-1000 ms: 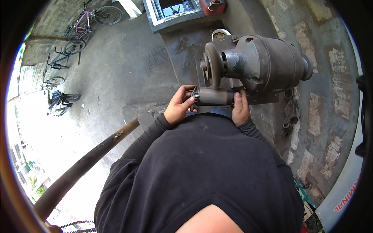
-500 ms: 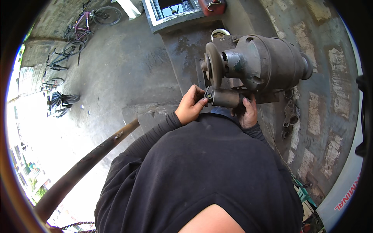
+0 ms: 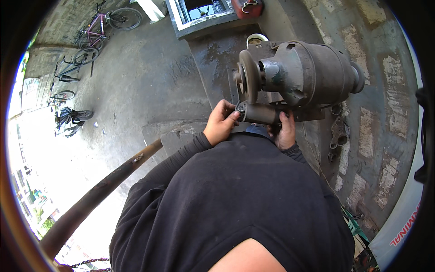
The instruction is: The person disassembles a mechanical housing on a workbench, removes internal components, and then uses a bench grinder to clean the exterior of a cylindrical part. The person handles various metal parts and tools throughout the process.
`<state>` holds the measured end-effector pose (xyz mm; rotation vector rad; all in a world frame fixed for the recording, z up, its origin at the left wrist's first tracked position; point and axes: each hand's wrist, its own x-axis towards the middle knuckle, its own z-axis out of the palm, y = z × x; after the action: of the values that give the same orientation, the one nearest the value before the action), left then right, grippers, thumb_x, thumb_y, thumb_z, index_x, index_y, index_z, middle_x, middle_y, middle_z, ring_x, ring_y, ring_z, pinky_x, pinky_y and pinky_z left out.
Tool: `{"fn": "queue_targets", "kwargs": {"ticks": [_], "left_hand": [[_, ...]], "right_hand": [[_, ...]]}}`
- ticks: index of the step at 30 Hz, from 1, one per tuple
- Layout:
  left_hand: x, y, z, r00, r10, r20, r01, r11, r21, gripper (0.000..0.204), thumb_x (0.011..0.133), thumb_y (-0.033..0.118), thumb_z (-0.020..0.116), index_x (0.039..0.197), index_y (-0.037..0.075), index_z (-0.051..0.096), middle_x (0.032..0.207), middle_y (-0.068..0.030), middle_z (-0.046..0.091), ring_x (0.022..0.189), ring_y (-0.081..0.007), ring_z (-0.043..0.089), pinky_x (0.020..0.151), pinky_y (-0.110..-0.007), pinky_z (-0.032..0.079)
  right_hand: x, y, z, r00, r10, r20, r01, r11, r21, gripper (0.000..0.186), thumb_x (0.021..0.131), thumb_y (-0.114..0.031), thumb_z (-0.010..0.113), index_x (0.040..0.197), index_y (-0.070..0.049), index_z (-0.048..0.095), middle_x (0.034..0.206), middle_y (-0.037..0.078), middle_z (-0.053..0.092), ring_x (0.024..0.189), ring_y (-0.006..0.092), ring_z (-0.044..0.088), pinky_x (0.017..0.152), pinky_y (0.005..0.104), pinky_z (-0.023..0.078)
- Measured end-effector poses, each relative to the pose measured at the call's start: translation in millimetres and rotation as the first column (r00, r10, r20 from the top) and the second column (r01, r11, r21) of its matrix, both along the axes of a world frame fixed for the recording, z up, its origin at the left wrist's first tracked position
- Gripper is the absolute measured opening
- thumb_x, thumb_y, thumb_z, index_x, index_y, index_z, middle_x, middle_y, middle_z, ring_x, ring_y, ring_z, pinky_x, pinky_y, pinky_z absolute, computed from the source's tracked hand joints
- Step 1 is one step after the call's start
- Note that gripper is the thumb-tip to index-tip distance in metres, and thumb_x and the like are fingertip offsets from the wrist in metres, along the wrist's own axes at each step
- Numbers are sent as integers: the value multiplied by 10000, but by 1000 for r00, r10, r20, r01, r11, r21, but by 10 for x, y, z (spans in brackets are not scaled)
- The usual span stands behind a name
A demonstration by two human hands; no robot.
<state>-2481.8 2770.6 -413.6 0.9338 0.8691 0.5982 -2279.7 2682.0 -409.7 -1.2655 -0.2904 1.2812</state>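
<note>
A dark metal cylinder with an eyelet-like fitting at its left end lies level between my hands, close to my body. My left hand pinches the fitting with thumb and fingers. Around the cylinder's right end my right hand is closed, its thumb on top and some fingers hidden below. Just beyond the cylinder is a bench grinder with a large grey motor. Its grinding wheel stands upright at the motor's left end, above the fitting and apart from it.
A rusty pole slants along the left. Behind the grinder sit a round pale-rimmed container and a red container beside a framed opening. Metal parts lie near the wall at right. Bicycles stand far left.
Both hands have shifted slightly left with the cylinder. Its left end has turned and tipped a little upward, closer beneath the wheel.
</note>
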Motion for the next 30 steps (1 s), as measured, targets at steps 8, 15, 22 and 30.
{"fn": "queue_targets", "kwargs": {"ticks": [8, 15, 22, 30], "left_hand": [[-57, 51, -6, 993, -114, 4, 113, 989, 91, 137, 938, 10, 529, 1034, 13, 431, 1039, -86, 559, 979, -125, 538, 797, -295, 547], [-60, 83, 167, 983, -165, -81, 183, 928, 324, 182, 905, -34, 538, 1070, 3, 470, 1055, -81, 562, 990, -134, 534, 889, -291, 448], [-52, 107, 211, 971, -188, -149, 221, 944, 246, 170, 912, -21, 544, 1065, -6, 471, 1038, -85, 565, 968, -134, 553, 839, -293, 483], [27, 50, 96, 997, -72, -12, 73, 981, 180, 143, 923, 28, 572, 1017, 18, 464, 886, -55, 604, 734, -90, 570, 615, -248, 477]], "right_hand": [[61, -22, 74, 995, 20, -94, -14, 998, 69, 345, 888, -249, 561, 1173, -90, 446, 898, 89, 598, 611, 170, 572, 446, 288, 422], [144, 6, 121, 992, 72, -105, -65, 996, 66, 361, 856, -209, 572, 1175, -100, 444, 887, 91, 592, 621, 173, 573, 451, 284, 425], [102, -27, 149, 995, 60, -74, -55, 997, 62, 330, 888, -202, 592, 1163, -96, 444, 850, 77, 580, 592, 159, 560, 442, 274, 419], [31, 15, 121, 998, -12, 55, 10, 999, 37, 304, 937, -313, 588, 1113, -100, 462, 754, 42, 551, 468, 119, 497, 370, 245, 351]]}}
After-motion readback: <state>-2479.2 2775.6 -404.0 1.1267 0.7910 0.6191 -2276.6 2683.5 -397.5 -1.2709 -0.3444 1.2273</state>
